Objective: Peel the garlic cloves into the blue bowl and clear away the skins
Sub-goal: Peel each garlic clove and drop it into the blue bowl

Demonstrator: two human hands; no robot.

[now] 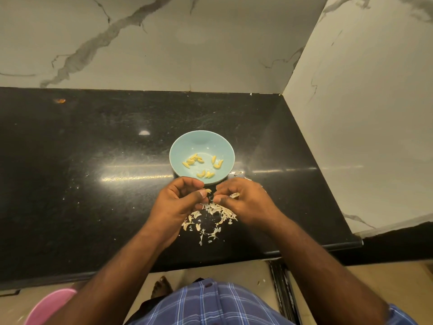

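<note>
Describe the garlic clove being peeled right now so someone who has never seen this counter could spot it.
On the black countertop, find the blue bowl, then look just below its near rim. The left hand pinches a small garlic clove at its fingertips, facing the right hand. Unlike the peeled cloves in the bowl and the papery skins below, it is held off the counter.

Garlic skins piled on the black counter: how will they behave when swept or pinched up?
The garlic skins look thin, curled and papery, so probably very light and floppy, apt to scatter if swept fast. They lie as many loose flakes on the glossy black counter, so they would likely slide easily. Small bits may cling to a hand.
</note>
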